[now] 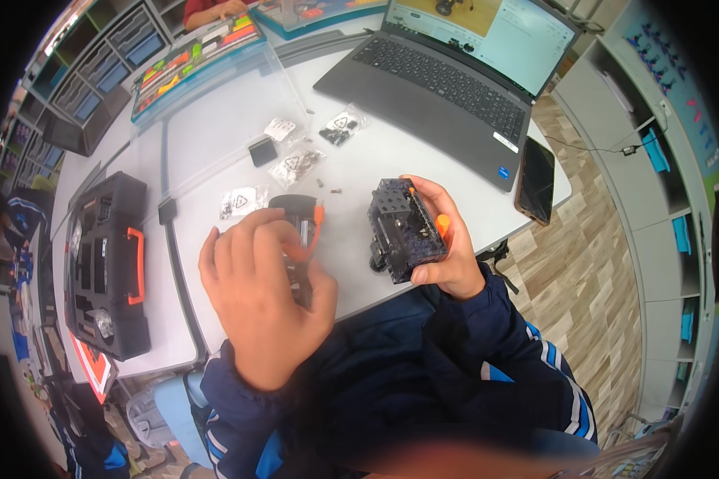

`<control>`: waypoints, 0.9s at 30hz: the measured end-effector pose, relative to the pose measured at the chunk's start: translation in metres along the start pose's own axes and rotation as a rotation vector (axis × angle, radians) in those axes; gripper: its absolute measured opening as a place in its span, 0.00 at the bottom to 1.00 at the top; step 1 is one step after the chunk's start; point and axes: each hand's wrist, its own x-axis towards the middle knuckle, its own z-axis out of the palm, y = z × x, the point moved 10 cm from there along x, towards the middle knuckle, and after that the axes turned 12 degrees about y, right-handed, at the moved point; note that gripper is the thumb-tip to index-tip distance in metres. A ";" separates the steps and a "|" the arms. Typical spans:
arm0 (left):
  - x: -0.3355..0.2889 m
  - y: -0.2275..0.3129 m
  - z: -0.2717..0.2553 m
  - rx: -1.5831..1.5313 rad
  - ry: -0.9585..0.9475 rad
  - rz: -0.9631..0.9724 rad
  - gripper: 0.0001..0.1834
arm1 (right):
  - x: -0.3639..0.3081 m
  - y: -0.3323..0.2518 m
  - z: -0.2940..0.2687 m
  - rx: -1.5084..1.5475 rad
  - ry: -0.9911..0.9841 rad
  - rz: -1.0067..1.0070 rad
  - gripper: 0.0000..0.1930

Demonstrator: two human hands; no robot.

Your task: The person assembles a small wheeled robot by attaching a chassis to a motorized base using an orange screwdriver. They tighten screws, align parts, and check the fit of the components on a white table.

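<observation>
My right hand grips a black, box-shaped robot-kit assembly from its right side, thumb at the lower edge. Rows of holes run across its top, and an orange knob sticks out beside my fingers. On the left, my left hand curls palm-down around a dark rounded part. A bent orange cable-like strip rises beside that part, between my thumb and fingers. My fingers hide much of this part, so its kind is unclear. Two small screws lie between the hands.
Small plastic bags of parts and a black square piece lie ahead. An open laptop and a phone are at right. A black case with an orange handle stands left. A parts box lies behind, near another person's hand.
</observation>
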 end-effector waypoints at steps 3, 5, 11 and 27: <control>-0.001 -0.001 -0.001 0.003 0.020 -0.008 0.21 | 0.000 0.000 0.002 -0.001 -0.002 0.009 0.56; -0.001 -0.001 -0.001 0.005 0.022 -0.016 0.24 | -0.001 0.000 0.005 -0.008 -0.004 0.004 0.56; -0.004 -0.001 -0.002 0.053 0.007 -0.011 0.32 | -0.002 0.001 0.018 0.004 -0.037 0.009 0.57; -0.015 -0.011 -0.009 0.022 0.059 -0.134 0.38 | -0.008 0.005 0.048 0.036 -0.125 0.049 0.57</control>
